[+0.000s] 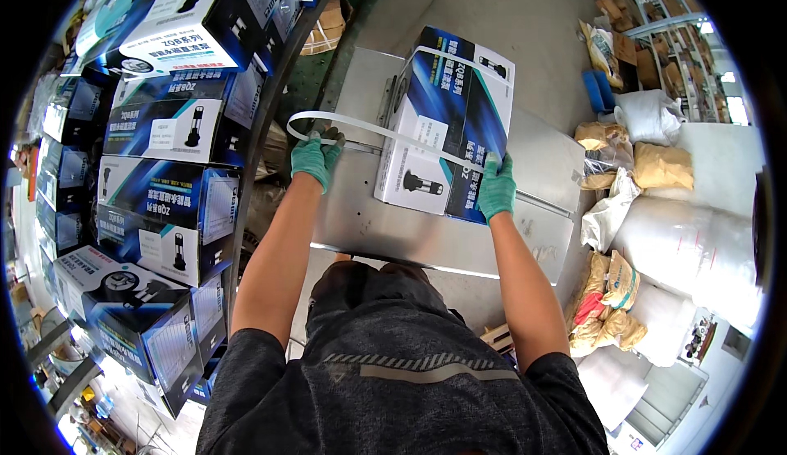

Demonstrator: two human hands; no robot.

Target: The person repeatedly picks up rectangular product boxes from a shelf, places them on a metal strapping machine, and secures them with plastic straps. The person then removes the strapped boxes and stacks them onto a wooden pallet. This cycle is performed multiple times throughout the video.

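A printed cardboard box [419, 142] in blue, black and white lies on the metal-topped table [352, 225] in front of me. One white band runs round its far part. Across its nearer part passes a white plastic packing strap [369, 125], which bends into a loose loop off the box's left side. My left hand [316, 158], in a green glove, is closed on the strap at that loop, beside the slot in the tabletop. My gloved right hand [497, 188] grips the box's right near edge, close to where the strap crosses. Its fingertips are partly hidden.
Similar boxes [156, 201] stand in tall stacks at my left, along a dark upright post [275, 119]. To the right lie brown paper sacks [662, 166], large plastic-wrapped rolls [684, 238] and a blue bin [598, 92]. Shelving [672, 41] stands at the far right.
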